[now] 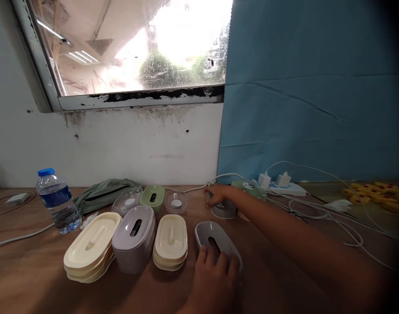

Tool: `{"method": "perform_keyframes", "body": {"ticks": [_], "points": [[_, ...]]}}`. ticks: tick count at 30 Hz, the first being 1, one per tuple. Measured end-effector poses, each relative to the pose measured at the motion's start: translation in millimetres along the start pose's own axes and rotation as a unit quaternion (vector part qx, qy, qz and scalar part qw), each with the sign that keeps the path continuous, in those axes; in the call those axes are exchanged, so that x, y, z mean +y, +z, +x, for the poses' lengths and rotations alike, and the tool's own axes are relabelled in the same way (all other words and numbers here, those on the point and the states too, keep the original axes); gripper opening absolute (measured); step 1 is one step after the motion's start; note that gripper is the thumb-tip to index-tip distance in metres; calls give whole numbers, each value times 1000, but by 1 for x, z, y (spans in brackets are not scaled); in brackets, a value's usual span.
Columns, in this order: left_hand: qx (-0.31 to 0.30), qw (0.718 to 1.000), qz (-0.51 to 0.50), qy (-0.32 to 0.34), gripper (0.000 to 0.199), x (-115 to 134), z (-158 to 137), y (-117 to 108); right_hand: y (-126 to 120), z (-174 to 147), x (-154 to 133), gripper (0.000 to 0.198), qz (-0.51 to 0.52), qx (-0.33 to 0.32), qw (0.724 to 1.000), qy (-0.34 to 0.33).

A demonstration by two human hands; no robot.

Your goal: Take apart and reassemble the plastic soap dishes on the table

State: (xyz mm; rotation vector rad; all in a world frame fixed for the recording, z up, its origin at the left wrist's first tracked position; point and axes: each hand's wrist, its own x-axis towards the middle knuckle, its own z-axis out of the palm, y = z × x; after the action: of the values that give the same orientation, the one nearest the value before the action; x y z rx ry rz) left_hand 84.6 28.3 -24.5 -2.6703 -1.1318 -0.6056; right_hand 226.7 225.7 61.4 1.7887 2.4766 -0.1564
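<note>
My left hand (216,274) lies over the near part of a mauve-grey tissue box lid (207,231) with an oval slot, its fingers bent onto the top. Farther back, my right hand (216,194) reaches across and grips the left edge of a smaller grey tissue box lid (226,210), partly hidden under the hand. Left of my left hand stands a stack of cream lids (171,240). Beside it is a taller mauve tissue box (134,244), then a larger stack of cream lids (91,244).
Behind stand a green slotted box (152,197) and clear lids (176,203). A water bottle (57,203) and green pouch (104,194) are at left. A power strip (289,189) with loose white cables (326,213) and yellow pieces (376,194) lie at right.
</note>
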Motion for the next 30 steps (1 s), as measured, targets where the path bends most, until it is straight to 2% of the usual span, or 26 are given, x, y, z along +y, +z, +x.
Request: {"method": "perform_keyframes", "body": {"ticks": [3,7,10,14,16,19,24,27,30], "points": [[1,999,41,5,28,5,-6,0,1,-13,-8,77,-2,8,1000,-25],[-32,998,50,17,27,12,-13,-7,1,-46,-24,71,0,12,998,-65],[-54,997,50,-7,27,16,-17,-12,7,-79,-34,64,-1,26,997,-70],[-50,995,73,-53,28,19,-13,-16,19,-125,-33,53,-4,45,998,-53],[-54,992,86,-73,30,20,-5,-17,24,-147,-30,49,2,58,997,-51],[-54,987,102,-112,31,20,14,-16,33,-181,-25,46,38,118,991,-41],[-26,978,120,-169,34,8,48,-4,58,-233,-32,59,98,193,976,-18],[-6,975,126,-185,34,-4,64,6,74,-252,-37,55,103,229,967,-32],[14,972,132,-193,34,-16,76,16,81,-258,-39,51,99,225,968,-43]]}}
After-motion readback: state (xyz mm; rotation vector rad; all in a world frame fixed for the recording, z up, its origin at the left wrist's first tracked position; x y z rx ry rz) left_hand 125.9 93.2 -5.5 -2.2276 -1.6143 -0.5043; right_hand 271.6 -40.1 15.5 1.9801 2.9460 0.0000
